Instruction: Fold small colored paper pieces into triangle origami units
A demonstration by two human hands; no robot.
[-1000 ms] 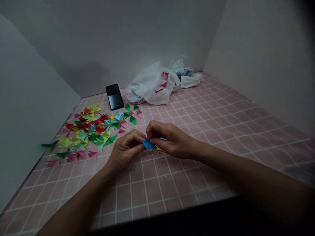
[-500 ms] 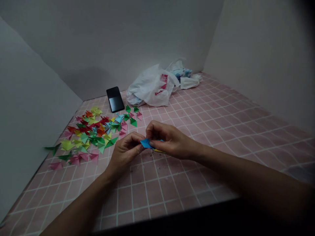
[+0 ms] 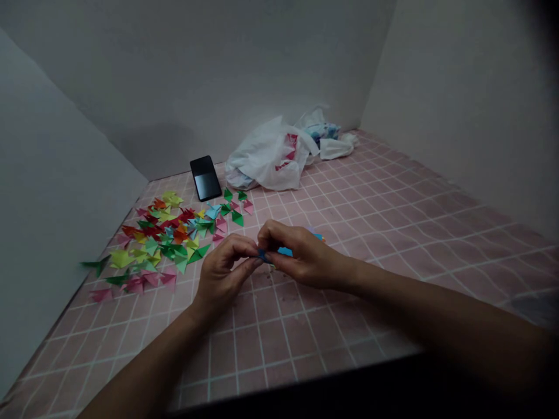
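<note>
Between the fingertips of my two hands is a small piece of folded blue paper (image 3: 262, 255), mostly covered by the fingers. My left hand (image 3: 227, 265) pinches it from the left side, thumb below and index finger above. From the right, my right hand (image 3: 297, 253) pinches the same piece with its thumb and curled index finger. More blue paper (image 3: 285, 251) shows in the gap of my right hand and beyond its knuckles, partly hidden. Left of my hands lies a spread of folded paper pieces (image 3: 179, 251) in green, red, yellow, pink and light blue.
A black phone (image 3: 205, 178) leans at the back left near the wall. A white plastic bag (image 3: 271, 154) with red print sits at the back, beside another crumpled bag (image 3: 336, 146). Pink checked cloth (image 3: 393, 203) covers the surface, with walls on three sides.
My left fingertips have closed over the blue paper, so less of it shows. Both hands stay close together and have shifted only slightly. More blue paper shows behind my right hand.
</note>
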